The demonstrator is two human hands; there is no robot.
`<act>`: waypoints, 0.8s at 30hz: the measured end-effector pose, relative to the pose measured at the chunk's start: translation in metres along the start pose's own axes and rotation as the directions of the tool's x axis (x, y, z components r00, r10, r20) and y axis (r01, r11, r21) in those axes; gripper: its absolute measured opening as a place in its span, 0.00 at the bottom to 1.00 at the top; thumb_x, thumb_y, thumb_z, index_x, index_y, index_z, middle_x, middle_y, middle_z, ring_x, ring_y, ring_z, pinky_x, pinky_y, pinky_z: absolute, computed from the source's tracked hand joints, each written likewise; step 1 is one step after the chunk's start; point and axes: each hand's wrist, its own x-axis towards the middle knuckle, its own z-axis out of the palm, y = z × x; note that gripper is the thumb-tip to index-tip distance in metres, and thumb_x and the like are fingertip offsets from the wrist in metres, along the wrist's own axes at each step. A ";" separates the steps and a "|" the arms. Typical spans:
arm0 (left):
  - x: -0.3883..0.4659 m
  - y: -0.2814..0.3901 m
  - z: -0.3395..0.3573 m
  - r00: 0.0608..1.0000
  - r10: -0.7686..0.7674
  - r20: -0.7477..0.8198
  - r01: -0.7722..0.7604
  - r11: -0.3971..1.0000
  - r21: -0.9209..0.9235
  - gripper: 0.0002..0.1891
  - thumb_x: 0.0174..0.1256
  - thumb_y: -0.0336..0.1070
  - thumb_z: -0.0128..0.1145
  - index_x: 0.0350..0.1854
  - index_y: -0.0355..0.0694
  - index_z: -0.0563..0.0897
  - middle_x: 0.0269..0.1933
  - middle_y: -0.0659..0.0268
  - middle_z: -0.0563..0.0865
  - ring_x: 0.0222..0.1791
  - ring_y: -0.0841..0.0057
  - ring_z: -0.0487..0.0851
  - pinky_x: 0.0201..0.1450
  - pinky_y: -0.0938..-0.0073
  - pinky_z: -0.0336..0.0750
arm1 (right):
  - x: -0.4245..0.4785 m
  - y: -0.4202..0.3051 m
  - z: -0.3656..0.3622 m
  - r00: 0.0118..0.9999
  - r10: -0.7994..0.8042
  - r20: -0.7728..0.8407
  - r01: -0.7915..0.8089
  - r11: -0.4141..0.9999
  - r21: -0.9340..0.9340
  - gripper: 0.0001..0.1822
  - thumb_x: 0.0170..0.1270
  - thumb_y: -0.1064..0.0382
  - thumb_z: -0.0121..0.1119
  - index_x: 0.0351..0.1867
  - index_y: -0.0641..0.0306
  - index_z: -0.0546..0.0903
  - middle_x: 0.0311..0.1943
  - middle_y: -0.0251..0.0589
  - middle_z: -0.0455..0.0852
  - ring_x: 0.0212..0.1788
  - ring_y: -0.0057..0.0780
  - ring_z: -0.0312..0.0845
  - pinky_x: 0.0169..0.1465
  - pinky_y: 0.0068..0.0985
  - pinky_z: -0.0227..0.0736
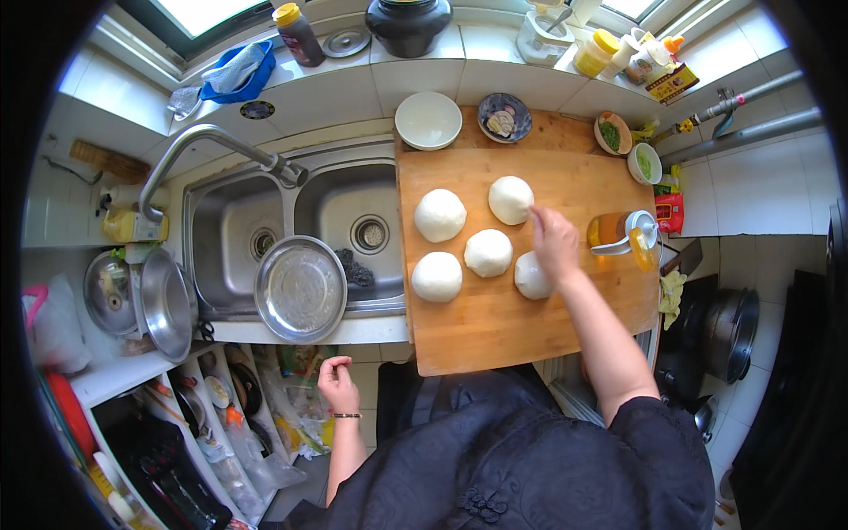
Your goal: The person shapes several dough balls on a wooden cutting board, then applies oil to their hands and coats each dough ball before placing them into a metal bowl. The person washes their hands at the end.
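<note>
Several smooth white dough balls sit apart on a wooden board (490, 324). My right hand (558, 245) reaches over the board, its fingertips at the right edge of the far dough ball (510, 199); whether they pinch the dough is hidden. Beneath that hand, the near right dough ball (532, 277) is partly covered. The other dough balls are the far left one (440, 215), the near left one (436, 277) and the middle one (488, 253). Off the board, my left hand (339, 384) hangs by the counter edge, fingers curled with nothing visible in them.
Right of my hand stands a jug of amber liquid (606, 230). Bowls line the back: a white bowl (428, 120), a dark bowl with pale slices (505, 118), and small bowls of chopped greens (644, 164). A steel pan (301, 289) straddles the double sink's (242, 212) front rim.
</note>
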 end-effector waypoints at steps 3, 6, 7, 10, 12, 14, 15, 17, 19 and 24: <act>0.003 0.003 0.003 0.999 -0.034 0.025 0.033 0.999 0.038 0.08 0.70 0.19 0.51 0.36 0.33 0.82 0.36 0.66 0.86 0.38 0.81 0.84 0.46 0.79 0.78 | -0.026 -0.042 0.037 0.975 -0.211 -0.062 0.219 0.962 0.165 0.10 0.64 0.62 0.66 0.44 0.61 0.83 0.41 0.45 0.87 0.47 0.46 0.83 0.51 0.39 0.79; 0.010 0.005 0.007 0.996 0.012 0.085 -0.015 1.000 0.027 0.07 0.72 0.19 0.50 0.37 0.33 0.82 0.37 0.67 0.86 0.38 0.81 0.83 0.47 0.80 0.78 | -0.035 -0.068 0.065 0.967 -0.241 -0.079 0.243 0.970 0.016 0.15 0.58 0.58 0.72 0.42 0.60 0.82 0.49 0.44 0.81 0.58 0.46 0.75 0.64 0.43 0.69; 0.013 0.009 0.009 0.997 0.020 0.079 -0.022 1.000 0.021 0.07 0.71 0.19 0.51 0.36 0.33 0.82 0.36 0.66 0.86 0.38 0.81 0.83 0.47 0.79 0.78 | -0.036 -0.065 0.070 0.967 -0.244 -0.079 0.246 0.969 0.011 0.16 0.57 0.58 0.72 0.44 0.59 0.82 0.49 0.44 0.82 0.58 0.46 0.75 0.65 0.43 0.69; 0.018 0.013 0.009 0.995 0.065 0.074 -0.067 0.997 0.035 0.08 0.69 0.19 0.51 0.34 0.33 0.83 0.35 0.66 0.86 0.37 0.80 0.84 0.45 0.78 0.78 | -0.038 -0.056 0.073 0.960 -0.275 -0.047 0.277 0.961 0.019 0.20 0.55 0.58 0.73 0.48 0.59 0.82 0.53 0.46 0.81 0.61 0.48 0.74 0.66 0.44 0.68; 0.017 0.011 0.005 0.995 0.070 0.066 -0.071 0.997 0.019 0.08 0.69 0.19 0.51 0.34 0.33 0.83 0.35 0.66 0.86 0.37 0.80 0.84 0.45 0.78 0.78 | -0.039 -0.051 0.065 0.945 -0.328 0.006 0.327 0.943 0.060 0.26 0.53 0.58 0.75 0.54 0.58 0.80 0.57 0.48 0.80 0.63 0.49 0.72 0.68 0.45 0.67; 0.014 0.011 0.001 0.996 0.077 0.053 -0.077 0.997 0.015 0.08 0.69 0.19 0.51 0.33 0.33 0.83 0.35 0.66 0.86 0.37 0.80 0.84 0.45 0.78 0.78 | -0.046 -0.053 0.059 0.976 -0.212 0.046 0.208 0.974 0.093 0.32 0.50 0.59 0.77 0.58 0.58 0.78 0.62 0.51 0.76 0.66 0.51 0.69 0.70 0.46 0.66; 0.013 0.013 -0.003 0.996 0.083 0.044 -0.085 0.996 0.026 0.08 0.69 0.19 0.51 0.33 0.33 0.83 0.34 0.66 0.86 0.37 0.79 0.83 0.45 0.78 0.78 | -0.048 -0.056 0.055 0.986 -0.155 0.066 0.147 0.983 0.113 0.35 0.49 0.59 0.78 0.61 0.57 0.76 0.65 0.52 0.74 0.67 0.51 0.68 0.70 0.46 0.66; 0.012 0.016 -0.012 0.995 0.099 0.027 -0.100 0.994 0.043 0.08 0.69 0.19 0.51 0.33 0.33 0.83 0.34 0.66 0.86 0.36 0.79 0.83 0.44 0.78 0.78 | -0.041 -0.055 0.045 0.948 -0.220 0.231 0.219 0.975 0.031 0.40 0.45 0.61 0.79 0.63 0.53 0.74 0.65 0.53 0.71 0.67 0.53 0.67 0.69 0.45 0.68; 0.013 0.016 -0.018 0.993 0.117 0.025 -0.119 0.992 0.051 0.08 0.68 0.19 0.52 0.33 0.33 0.83 0.34 0.66 0.86 0.36 0.79 0.83 0.44 0.78 0.77 | -0.034 -0.053 0.035 0.904 -0.262 0.338 0.279 0.960 -0.002 0.39 0.44 0.63 0.79 0.62 0.51 0.75 0.63 0.52 0.72 0.66 0.53 0.68 0.68 0.45 0.70; 0.015 0.028 -0.024 0.991 0.135 0.013 -0.135 0.991 0.022 0.08 0.68 0.19 0.52 0.33 0.33 0.83 0.34 0.66 0.86 0.36 0.80 0.83 0.44 0.79 0.77 | -0.002 -0.056 0.023 0.875 -0.071 0.480 0.062 0.998 0.034 0.31 0.45 0.66 0.76 0.55 0.51 0.81 0.54 0.46 0.80 0.60 0.47 0.74 0.63 0.39 0.75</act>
